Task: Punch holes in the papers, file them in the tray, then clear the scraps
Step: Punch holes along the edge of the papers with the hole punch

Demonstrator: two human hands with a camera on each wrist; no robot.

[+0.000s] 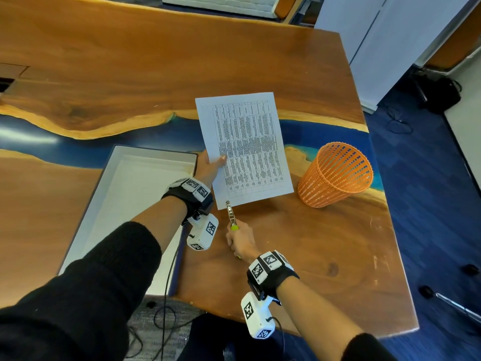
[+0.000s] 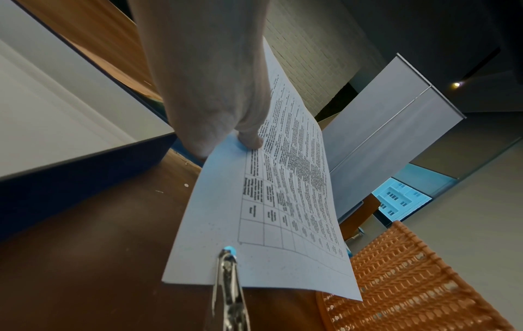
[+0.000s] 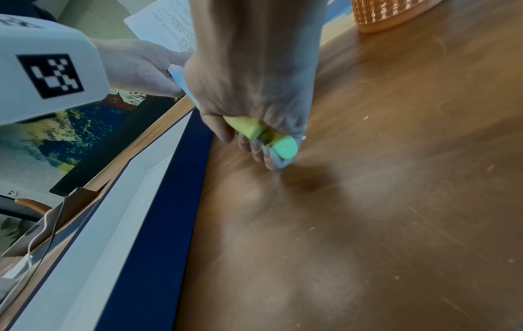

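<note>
Pinching paper [image 1: 244,147] w/ left hand [image 1: 208,165]; right hand [image 1: 242,239] gripping punch [image 1: 231,213], nose away.

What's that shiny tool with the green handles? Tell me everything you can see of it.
The hole punch is a slim plier-style tool: bright metal jaws and arms, with yellow-green handle grips. The right hand grips those handles, fingers curled round them. Its jaws straddle the near edge of the printed paper, close to one corner, held above the wooden table. The left hand holds the sheet.

Printed sheet [image 1: 244,147] held above table, metal punch [image 1: 230,213] at its corner, white tray [image 1: 125,204] alongside
</note>
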